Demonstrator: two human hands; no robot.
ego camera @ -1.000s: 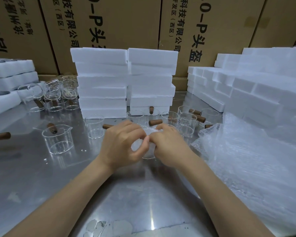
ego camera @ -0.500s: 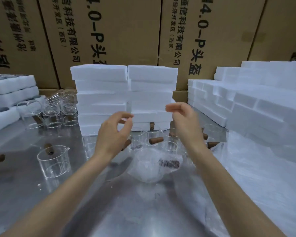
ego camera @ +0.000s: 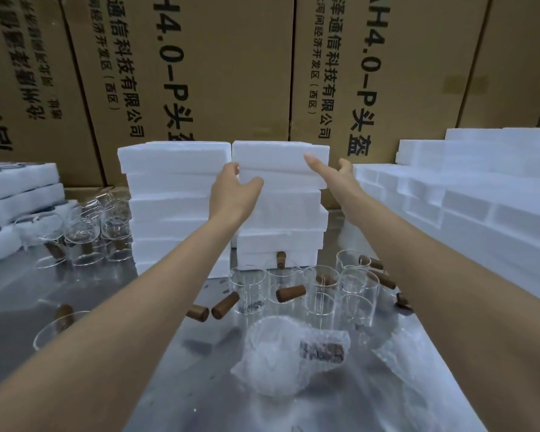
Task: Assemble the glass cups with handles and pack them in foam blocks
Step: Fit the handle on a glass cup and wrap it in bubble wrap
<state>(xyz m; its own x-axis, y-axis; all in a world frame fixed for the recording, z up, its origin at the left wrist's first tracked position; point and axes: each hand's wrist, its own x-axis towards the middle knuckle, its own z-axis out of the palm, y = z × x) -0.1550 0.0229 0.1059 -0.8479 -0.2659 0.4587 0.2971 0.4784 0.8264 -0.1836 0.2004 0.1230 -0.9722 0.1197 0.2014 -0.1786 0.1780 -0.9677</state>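
Observation:
A glass cup wrapped in bubble wrap (ego camera: 289, 353), its brown handle showing through, lies on the steel table near me. Behind it stand several bare glass cups with wooden handles (ego camera: 321, 286). Two stacks of white foam blocks rise at the back; the top block of the right stack (ego camera: 279, 157) has my hands at either end. My left hand (ego camera: 233, 190) touches its left front corner with fingers spread. My right hand (ego camera: 332, 174) is open at its right end, fingers extended, holding nothing.
More glass cups (ego camera: 85, 241) cluster at the left beside foam trays (ego camera: 16, 182). A long pile of foam blocks (ego camera: 468, 194) fills the right side. Bubble wrap sheets (ego camera: 418, 366) lie at the right front. Cardboard boxes (ego camera: 200, 73) wall the back.
Both hands let go of the wrapped cup, left it on the table, then rose and reached forward to the top foam block of the right stack.

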